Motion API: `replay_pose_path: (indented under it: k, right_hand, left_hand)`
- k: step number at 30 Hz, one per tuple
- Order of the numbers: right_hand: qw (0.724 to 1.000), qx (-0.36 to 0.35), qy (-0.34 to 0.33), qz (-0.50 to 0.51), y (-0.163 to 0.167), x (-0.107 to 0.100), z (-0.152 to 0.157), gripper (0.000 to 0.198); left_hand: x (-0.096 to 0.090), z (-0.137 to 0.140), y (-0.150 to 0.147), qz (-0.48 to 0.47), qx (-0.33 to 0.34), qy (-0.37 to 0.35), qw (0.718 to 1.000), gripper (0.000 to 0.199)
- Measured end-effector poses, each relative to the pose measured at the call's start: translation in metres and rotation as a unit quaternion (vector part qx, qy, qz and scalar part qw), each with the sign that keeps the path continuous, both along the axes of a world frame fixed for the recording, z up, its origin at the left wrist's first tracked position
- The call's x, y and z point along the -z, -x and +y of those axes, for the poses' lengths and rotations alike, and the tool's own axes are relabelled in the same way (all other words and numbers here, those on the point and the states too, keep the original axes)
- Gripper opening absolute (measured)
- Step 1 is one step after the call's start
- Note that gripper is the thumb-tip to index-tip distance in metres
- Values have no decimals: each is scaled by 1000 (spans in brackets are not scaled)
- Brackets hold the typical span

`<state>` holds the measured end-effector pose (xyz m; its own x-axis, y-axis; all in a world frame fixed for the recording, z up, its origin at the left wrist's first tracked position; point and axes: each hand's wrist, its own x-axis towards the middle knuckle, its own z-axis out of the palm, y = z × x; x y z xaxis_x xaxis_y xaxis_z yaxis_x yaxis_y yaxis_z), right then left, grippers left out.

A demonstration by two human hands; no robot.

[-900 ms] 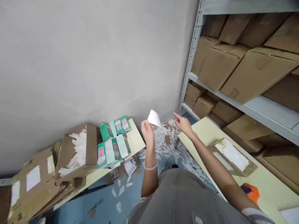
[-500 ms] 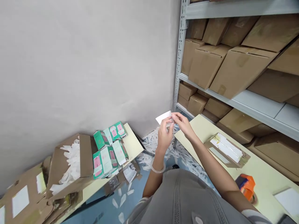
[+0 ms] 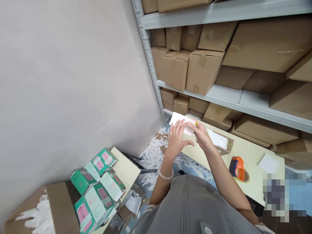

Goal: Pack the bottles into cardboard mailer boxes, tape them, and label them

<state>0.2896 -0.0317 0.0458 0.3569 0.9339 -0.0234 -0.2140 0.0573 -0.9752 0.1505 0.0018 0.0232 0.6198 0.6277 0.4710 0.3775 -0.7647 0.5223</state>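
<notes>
A white paper label or card (image 3: 179,117) with a small yellow-and-black mark at its right end is held up in front of me. My right hand (image 3: 201,135) pinches its right end between thumb and fingers. Against the label's near face lies my left hand (image 3: 176,138), its fingers stretched out and its thumb spread away to the right. Just behind my right hand, a small cardboard box (image 3: 229,146) with white labels sits on the pale yellow table (image 3: 216,167).
An orange tape dispenser (image 3: 239,169) and a white paper stack (image 3: 268,163) lie on the right table. Green-and-white boxes (image 3: 99,191) and an open carton (image 3: 64,208) of white strips stand at left. Paper strips (image 3: 154,152) litter the floor. Shelving (image 3: 225,92) holds cardboard boxes.
My view has turned to the right. The label has come over the right table's edge. My left hand's fingers have gone from a pinch to lying stretched out on it.
</notes>
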Motion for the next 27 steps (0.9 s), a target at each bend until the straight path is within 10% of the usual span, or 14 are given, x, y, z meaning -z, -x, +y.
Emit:
replay_pose_path:
  k: [7,16,27]
  right_hand:
    - [987,159,17,-11,-54,14,-36,47]
    - [954,296,37,-31,-112,21,-97,44]
    - [893,430,120,-60,-181,110,-105,53]
  left_hand:
    - [7,16,-57,-168,-14,130,977,60]
    - [28,22,-143,-239,156,470,835,41]
    - [92,29,-216,-171,109,432,879,21]
